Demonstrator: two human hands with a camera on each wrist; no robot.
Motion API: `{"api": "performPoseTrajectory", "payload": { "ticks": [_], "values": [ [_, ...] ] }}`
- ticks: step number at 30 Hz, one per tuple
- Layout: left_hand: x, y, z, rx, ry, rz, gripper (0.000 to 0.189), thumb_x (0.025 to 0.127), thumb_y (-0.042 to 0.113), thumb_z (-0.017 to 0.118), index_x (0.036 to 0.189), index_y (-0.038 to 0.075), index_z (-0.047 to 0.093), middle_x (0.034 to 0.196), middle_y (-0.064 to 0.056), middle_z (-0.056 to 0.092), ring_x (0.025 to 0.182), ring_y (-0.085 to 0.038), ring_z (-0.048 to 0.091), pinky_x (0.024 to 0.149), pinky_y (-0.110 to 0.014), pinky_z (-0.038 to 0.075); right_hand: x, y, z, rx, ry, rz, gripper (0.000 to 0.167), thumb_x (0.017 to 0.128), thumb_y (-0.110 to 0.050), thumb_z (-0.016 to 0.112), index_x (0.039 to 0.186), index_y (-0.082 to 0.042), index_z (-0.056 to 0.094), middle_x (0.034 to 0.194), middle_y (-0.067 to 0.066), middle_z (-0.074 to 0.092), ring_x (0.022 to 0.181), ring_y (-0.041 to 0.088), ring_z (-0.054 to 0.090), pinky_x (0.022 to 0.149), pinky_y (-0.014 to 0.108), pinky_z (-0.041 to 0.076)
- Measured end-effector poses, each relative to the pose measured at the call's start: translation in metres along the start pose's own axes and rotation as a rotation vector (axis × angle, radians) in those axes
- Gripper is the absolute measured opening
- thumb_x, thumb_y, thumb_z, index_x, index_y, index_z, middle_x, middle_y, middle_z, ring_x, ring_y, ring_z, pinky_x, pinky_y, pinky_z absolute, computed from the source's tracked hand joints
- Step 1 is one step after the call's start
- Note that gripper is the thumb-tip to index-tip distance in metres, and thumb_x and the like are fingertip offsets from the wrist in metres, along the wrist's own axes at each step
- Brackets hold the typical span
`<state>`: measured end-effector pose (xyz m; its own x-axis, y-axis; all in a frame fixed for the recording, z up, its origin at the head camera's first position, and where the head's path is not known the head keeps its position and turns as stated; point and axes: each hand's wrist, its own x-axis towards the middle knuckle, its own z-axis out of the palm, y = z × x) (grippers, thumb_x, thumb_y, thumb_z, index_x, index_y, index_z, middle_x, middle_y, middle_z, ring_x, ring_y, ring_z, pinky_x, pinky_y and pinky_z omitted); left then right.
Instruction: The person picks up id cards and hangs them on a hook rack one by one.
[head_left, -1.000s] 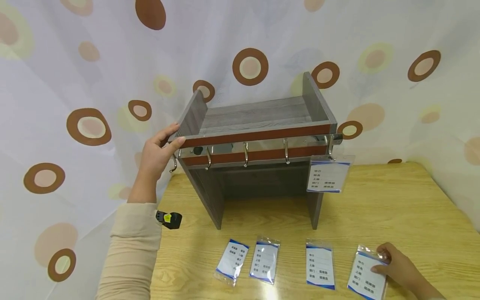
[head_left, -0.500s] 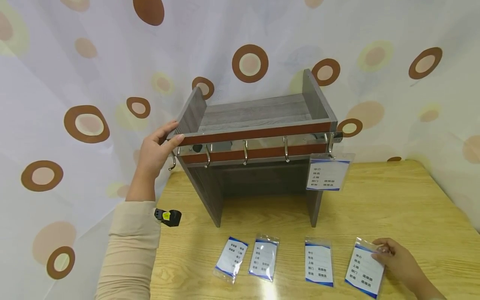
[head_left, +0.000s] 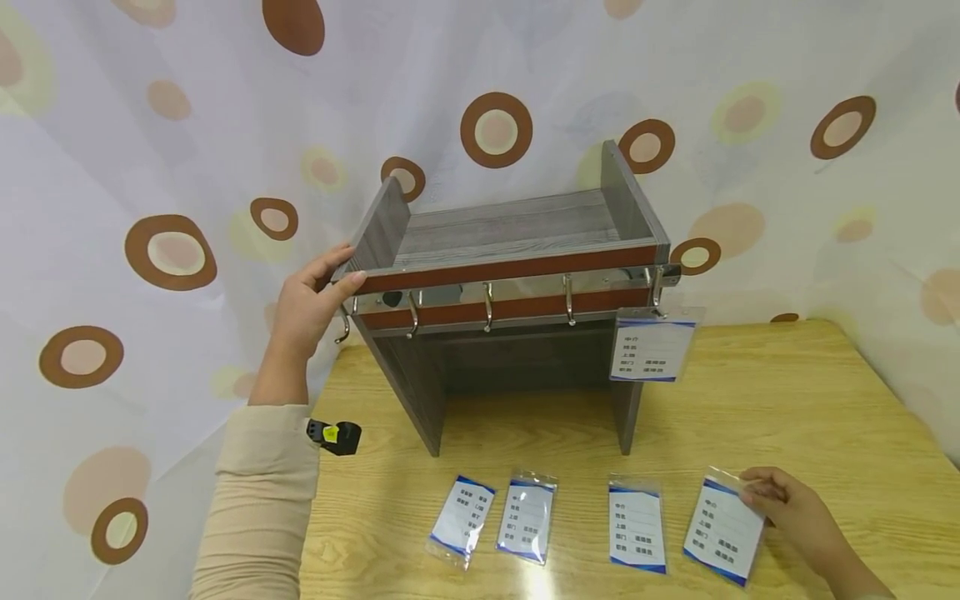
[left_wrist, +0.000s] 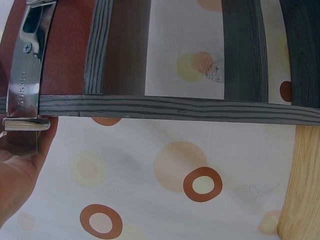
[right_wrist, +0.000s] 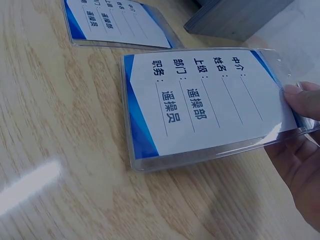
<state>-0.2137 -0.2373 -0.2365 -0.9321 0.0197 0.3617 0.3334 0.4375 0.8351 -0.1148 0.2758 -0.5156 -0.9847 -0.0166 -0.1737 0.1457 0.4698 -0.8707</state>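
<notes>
My right hand (head_left: 797, 518) pinches a name badge (head_left: 723, 529) by its upper right corner, thumb on top and fingers beneath. In the right wrist view this badge (right_wrist: 200, 105), a clear sleeve around a white card with blue ends, is tilted up off the wood. At the left front corner of a grey wooden shelf (head_left: 510, 225), my left hand (head_left: 307, 304) grips the edge, thumb on the front. A metal hook rail (head_left: 525, 292) runs along the shelf's red-brown front. From its rightmost hook hangs another badge (head_left: 652, 348).
Several more badges lie on the wooden table (head_left: 787, 400) before the shelf: a reversed one (head_left: 462, 518), one beside it (head_left: 527, 517) and one farther right (head_left: 637, 525). A spotted cloth (head_left: 300, 125) covers the wall behind.
The right hand has taken hold of the rightmost badge and lifted it slightly, shifting it a little left and up. The left hand keeps its place on the shelf corner.
</notes>
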Motion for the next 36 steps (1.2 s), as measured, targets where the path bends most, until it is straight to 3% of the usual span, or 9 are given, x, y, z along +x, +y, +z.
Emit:
{"api": "performPoseTrajectory", "payload": {
  "ticks": [13,36],
  "values": [
    [0.000,-0.002,0.003,-0.001,0.001,0.002,0.049,0.082,0.024,0.059,0.125,0.004,0.045,0.133,-0.005,0.036,0.124,-0.016,0.027,0.099,-0.035,0.025,-0.004,-0.023,-0.004,0.036,0.088,-0.171,0.034,0.085,-0.015,0.054,0.108,0.008,0.045,0.082,-0.009,0.055,0.069,0.004,0.052,0.057,0.021,0.046],
    [0.000,-0.002,0.002,0.039,0.019,-0.002,0.050,0.082,0.027,0.059,0.126,0.006,0.045,0.134,-0.005,0.036,0.124,-0.014,0.027,0.100,-0.030,0.022,-0.015,-0.083,-0.006,-0.016,0.141,-0.361,0.022,0.084,-0.010,0.055,0.103,0.001,0.052,0.085,-0.010,0.058,0.072,0.003,0.053,0.058,0.019,0.046]
  ]
}}
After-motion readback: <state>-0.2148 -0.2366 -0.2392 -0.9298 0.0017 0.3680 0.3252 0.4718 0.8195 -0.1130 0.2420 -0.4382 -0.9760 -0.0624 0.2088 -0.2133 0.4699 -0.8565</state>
